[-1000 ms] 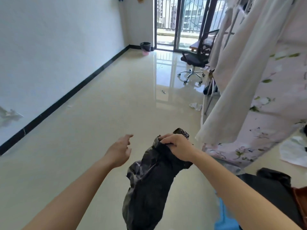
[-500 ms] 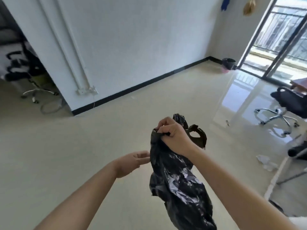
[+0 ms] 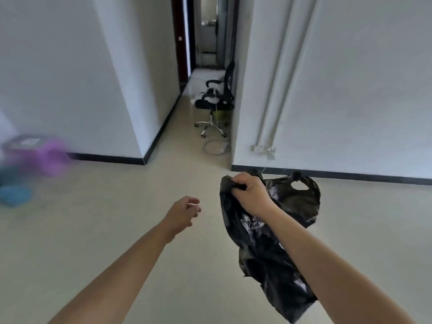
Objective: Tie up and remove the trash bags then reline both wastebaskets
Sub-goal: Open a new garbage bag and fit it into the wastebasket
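Note:
A black plastic trash bag [image 3: 259, 249] hangs in the air at the centre right, limp and crumpled, with one cut-out handle loop sticking out to the right. My right hand [image 3: 250, 195] is shut on its top edge. My left hand [image 3: 184, 212] is held out to the left of the bag, apart from it, fingers loosely curled and holding nothing. A green wastebasket [image 3: 222, 114] stands in the hallway beneath an office chair, partly hidden by the chair's seat and base.
A black office chair [image 3: 217, 97] stands in the hallway mouth beside the right wall corner, a cable coil [image 3: 216, 147] on the floor before it. Blurred purple stool [image 3: 44, 155] and blue items [image 3: 15, 194] sit at far left. White pipes [image 3: 278, 90] run down the right wall.
The view has swung left, from the balcony door and hanging laundry round to the hallway. My right hand keeps hold of the bag; my left hand stays off it.

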### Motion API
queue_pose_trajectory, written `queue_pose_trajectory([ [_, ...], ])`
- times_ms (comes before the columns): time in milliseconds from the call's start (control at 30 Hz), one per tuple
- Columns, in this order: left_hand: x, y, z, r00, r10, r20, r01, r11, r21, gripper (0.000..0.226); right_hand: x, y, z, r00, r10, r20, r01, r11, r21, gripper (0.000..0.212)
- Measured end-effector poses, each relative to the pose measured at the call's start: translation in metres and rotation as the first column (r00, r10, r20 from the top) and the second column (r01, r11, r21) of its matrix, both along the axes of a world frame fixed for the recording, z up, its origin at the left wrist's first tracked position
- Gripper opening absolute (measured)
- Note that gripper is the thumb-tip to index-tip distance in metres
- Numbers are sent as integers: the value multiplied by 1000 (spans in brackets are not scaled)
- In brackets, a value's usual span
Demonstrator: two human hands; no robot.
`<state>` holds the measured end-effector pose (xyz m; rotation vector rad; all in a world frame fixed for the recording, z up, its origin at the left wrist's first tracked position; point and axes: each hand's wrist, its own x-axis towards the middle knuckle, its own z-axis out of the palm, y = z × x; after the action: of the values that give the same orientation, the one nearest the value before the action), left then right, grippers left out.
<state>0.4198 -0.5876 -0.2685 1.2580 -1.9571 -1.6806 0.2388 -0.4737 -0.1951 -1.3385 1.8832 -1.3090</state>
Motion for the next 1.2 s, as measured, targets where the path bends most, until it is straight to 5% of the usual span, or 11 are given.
queue_pose_trajectory([
  [100,63,-59,4,969,246,-3,-245,964,106,25,49,-78,1,958,285,8,-285,958,-16,60],
  [267,153,-116,-5,958,278,68,-286,939,191,55,126,-191,9,735,677,37,-673,735,-84,49],
  [333,175,-149,-30,913,391,120,-409,875,261,77,146,-236,5,673,735,86,-720,677,-155,38],
  [433,181,-187,-21,902,425,-81,-342,814,469,29,161,-304,-15,615,770,169,-741,638,-210,20],
  [467,176,-197,-8,882,461,-102,-361,799,481,36,162,-329,-21,617,764,188,-737,645,-201,18],
  [633,192,-281,16,850,523,-59,-485,822,299,24,169,-464,-39,640,724,258,-723,681,-116,12],
  [700,221,-326,15,767,640,-47,-605,745,280,22,186,-516,-37,645,719,259,-726,682,-86,15],
  [767,256,-363,13,593,803,-58,-768,585,262,27,214,-557,-34,642,728,239,-740,671,-55,25],
  [900,340,-413,5,274,956,-106,-943,289,168,27,295,-629,-48,538,840,-71,-840,541,39,47],
  [1000,405,-452,-6,118,978,-175,-972,149,180,28,360,-679,-69,316,834,-453,-887,429,172,32],
  [1200,546,-551,-20,-23,988,-152,-983,5,181,20,488,-778,-86,16,491,-871,-835,486,259,34],
])
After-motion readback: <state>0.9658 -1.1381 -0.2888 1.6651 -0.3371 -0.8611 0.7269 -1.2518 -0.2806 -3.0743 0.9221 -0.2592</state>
